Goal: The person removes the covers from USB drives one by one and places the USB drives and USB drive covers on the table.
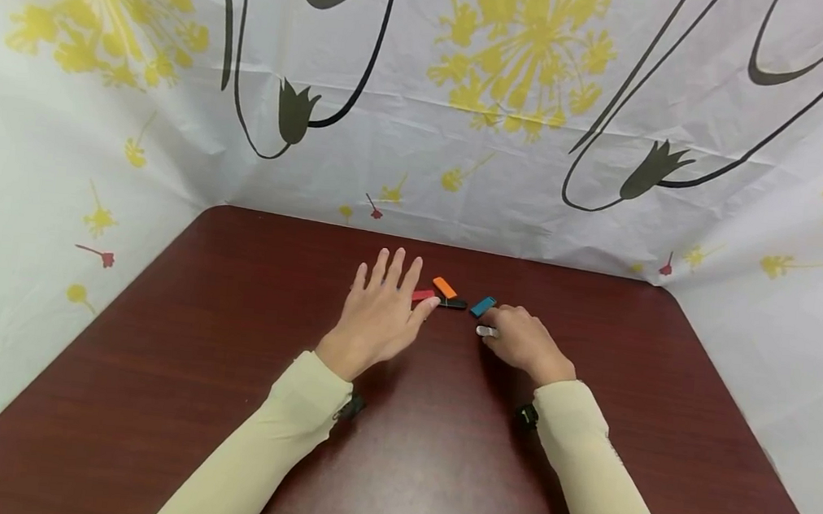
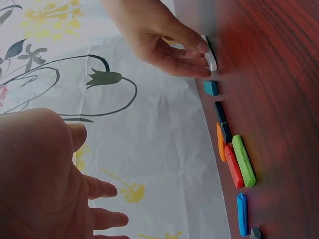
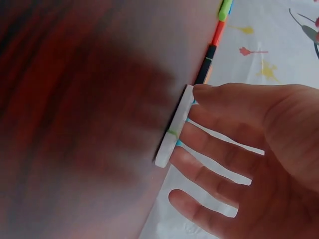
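A flat white capped marker [image 3: 164,150] with a thin green band lies at the table surface under my right hand [image 1: 522,340]. In the right wrist view my thumb is on one end of it, and the fingers run along its far side, pinching it. A teal marker [image 1: 483,306] sits just beyond those fingers. My left hand [image 1: 375,315] is held over the table, fingers straight and spread, gripping nothing. From the head view it partly covers a red marker [image 1: 423,295]. The left wrist view shows a green marker [image 2: 244,160] alongside the red one.
Near the red marker lie a black marker [image 1: 453,303] and an orange marker [image 1: 445,287]. Farther left are a blue marker [image 2: 242,214] and a grey one [image 2: 255,232], cut by the frame edge. The dark red table [image 1: 230,315] meets a flower-patterned white sheet [image 1: 391,157] at its back and sides.
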The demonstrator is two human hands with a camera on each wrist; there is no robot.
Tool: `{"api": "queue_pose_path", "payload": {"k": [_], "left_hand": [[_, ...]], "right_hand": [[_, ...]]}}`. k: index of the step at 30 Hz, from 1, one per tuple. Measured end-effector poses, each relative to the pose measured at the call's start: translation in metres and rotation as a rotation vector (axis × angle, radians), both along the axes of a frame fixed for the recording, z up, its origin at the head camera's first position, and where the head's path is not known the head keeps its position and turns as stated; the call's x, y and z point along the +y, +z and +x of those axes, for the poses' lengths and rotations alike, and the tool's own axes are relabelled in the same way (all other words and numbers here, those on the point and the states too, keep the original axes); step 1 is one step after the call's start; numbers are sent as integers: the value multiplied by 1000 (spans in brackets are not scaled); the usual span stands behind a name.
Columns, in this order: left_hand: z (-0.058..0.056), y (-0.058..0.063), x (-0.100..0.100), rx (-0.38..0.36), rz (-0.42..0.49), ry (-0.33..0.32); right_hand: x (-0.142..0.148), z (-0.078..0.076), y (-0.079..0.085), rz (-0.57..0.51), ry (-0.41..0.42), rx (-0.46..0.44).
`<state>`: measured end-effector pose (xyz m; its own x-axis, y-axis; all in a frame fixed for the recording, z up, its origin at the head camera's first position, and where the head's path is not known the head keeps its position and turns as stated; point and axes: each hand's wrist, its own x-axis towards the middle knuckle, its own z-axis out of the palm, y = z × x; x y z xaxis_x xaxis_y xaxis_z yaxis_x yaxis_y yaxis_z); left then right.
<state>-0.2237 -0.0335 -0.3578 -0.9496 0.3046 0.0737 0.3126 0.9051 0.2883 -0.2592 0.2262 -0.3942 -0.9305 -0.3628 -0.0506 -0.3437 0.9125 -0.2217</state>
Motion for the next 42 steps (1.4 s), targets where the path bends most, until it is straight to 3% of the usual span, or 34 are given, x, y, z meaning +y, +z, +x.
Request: {"api": "queue_pose_path", "payload": {"k": [9,20,35,42], "left_hand": [[2,1,0,0,9,-1],[2,2,0,-8,18,-10],[2,5,-3,-21,35,-19],[-1,9,-3,35,51,-32]], "right_hand": [[-8,2,-4,22,23,74],[-4,4,1,39,45,55],[0,16,47,-156,-37,110],[-4,29,68,-315,-48,253]]}}
